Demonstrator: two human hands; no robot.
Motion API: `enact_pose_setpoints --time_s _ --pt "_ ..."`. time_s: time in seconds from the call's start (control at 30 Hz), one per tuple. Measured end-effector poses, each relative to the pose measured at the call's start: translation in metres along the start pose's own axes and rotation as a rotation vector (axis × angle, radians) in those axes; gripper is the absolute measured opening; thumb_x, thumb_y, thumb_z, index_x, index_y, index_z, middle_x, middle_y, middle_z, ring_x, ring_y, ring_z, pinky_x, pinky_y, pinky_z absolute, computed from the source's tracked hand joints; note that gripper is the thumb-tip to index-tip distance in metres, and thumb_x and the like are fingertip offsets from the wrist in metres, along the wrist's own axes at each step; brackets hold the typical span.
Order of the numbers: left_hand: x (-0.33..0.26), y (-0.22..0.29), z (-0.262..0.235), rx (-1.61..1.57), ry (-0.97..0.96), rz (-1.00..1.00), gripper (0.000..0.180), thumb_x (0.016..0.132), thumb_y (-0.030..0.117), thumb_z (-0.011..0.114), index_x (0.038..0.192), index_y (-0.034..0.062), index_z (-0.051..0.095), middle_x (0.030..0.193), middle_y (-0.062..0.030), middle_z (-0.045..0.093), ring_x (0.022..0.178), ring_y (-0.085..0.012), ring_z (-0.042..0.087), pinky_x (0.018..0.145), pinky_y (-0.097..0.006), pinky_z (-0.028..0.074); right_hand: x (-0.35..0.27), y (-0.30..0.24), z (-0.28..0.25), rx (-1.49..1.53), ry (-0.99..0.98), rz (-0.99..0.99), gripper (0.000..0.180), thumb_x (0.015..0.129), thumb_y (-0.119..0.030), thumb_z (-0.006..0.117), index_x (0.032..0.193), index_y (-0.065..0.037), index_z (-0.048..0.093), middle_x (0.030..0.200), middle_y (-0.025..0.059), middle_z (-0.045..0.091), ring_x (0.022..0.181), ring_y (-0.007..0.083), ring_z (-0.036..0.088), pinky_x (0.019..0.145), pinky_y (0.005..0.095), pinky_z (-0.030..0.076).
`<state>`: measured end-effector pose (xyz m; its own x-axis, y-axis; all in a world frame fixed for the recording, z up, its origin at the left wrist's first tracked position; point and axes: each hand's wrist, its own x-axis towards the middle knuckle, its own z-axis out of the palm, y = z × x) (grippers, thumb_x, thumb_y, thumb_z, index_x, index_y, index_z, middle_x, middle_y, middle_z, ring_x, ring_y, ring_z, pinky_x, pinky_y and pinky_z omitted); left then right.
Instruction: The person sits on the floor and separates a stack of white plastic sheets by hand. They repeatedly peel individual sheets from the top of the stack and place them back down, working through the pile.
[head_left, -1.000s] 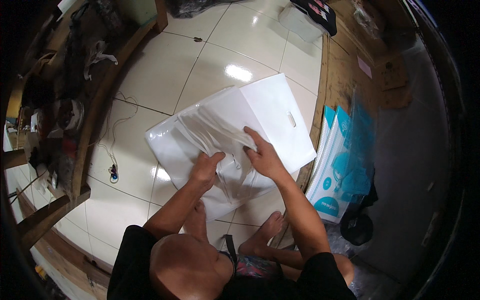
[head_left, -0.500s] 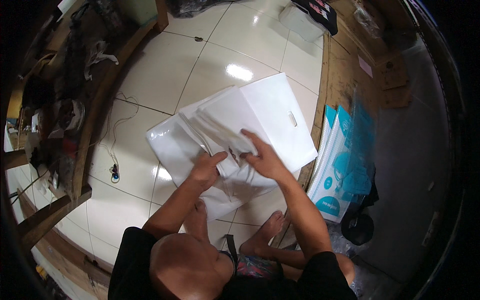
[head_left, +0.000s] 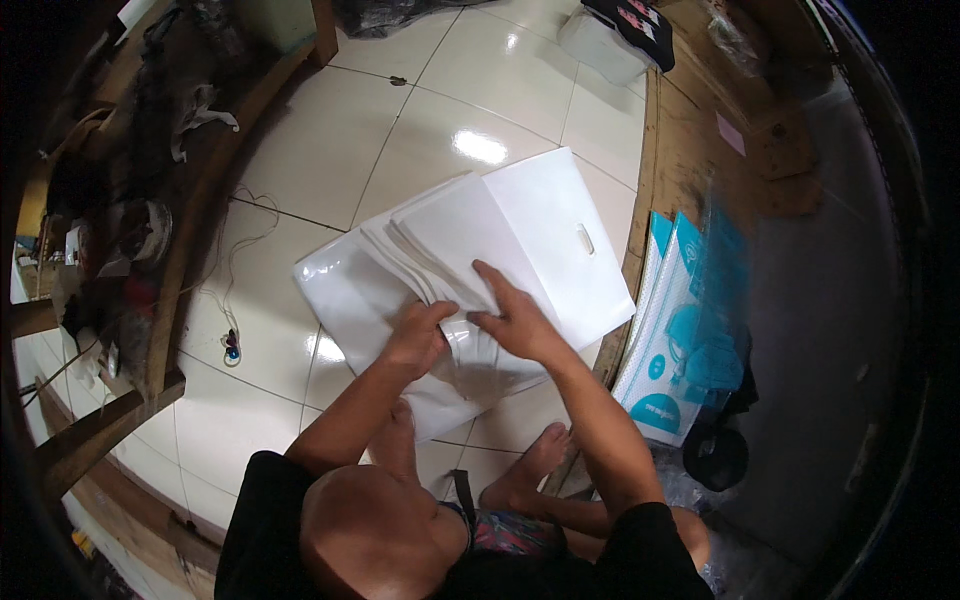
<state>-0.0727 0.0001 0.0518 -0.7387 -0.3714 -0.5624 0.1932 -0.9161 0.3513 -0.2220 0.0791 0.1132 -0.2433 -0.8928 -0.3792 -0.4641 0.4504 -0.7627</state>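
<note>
A fanned stack of white plastic bags (head_left: pixel 470 240) lies on the glossy tiled floor (head_left: pixel 330 140); the top right one has a cut-out handle slot (head_left: pixel 585 239). My left hand (head_left: pixel 418 335) is curled on the near edge of the stack, gripping the bag edges. Beside it, my right hand (head_left: pixel 510 315) presses flat on the bags with fingers spread. A larger white bag (head_left: pixel 345 300) lies under the stack on the left. My bare feet (head_left: pixel 530 470) show below the bags.
Blue and white printed bags (head_left: pixel 680 340) lean against a wooden plank edge (head_left: pixel 640 200) on the right. A dark wooden bench (head_left: pixel 150 200) with clutter runs along the left. A cable and plug (head_left: pixel 232 345) lie on the tiles. A white box (head_left: pixel 605 40) stands far off.
The stack of bags has been fanned out and lies flatter. My right hand slid a little toward me on the sheets; my left hand stays at the near edge.
</note>
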Motion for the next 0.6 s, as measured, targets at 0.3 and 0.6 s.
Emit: enact_pose_setpoints --time_s 0.3,0.6 --pt "-0.006 -0.002 0.008 0.220 0.139 0.036 0.038 0.085 0.015 0.064 0.115 -0.0072 0.055 0.104 -0.0121 0.062 0.093 -0.0218 0.062 0.086 -0.033 0.050 0.000 -0.006 -0.017 0.109 0.048 0.042 0.075 0.083 -0.015 0.069 0.145 -0.006 0.028 0.122 0.0244 0.055 0.111 0.0275 0.055 0.094 0.0338 0.044" --pt "-0.002 0.005 -0.005 0.107 -0.020 -0.014 0.035 0.086 0.008 0.057 0.117 -0.0076 0.053 0.109 -0.0134 0.061 0.099 -0.0221 0.061 0.091 -0.034 0.048 0.000 0.014 -0.016 0.131 0.126 -0.100 0.063 0.083 0.001 0.058 0.142 -0.008 0.037 0.132 0.0144 0.050 0.114 0.0200 0.053 0.092 0.0280 0.045"
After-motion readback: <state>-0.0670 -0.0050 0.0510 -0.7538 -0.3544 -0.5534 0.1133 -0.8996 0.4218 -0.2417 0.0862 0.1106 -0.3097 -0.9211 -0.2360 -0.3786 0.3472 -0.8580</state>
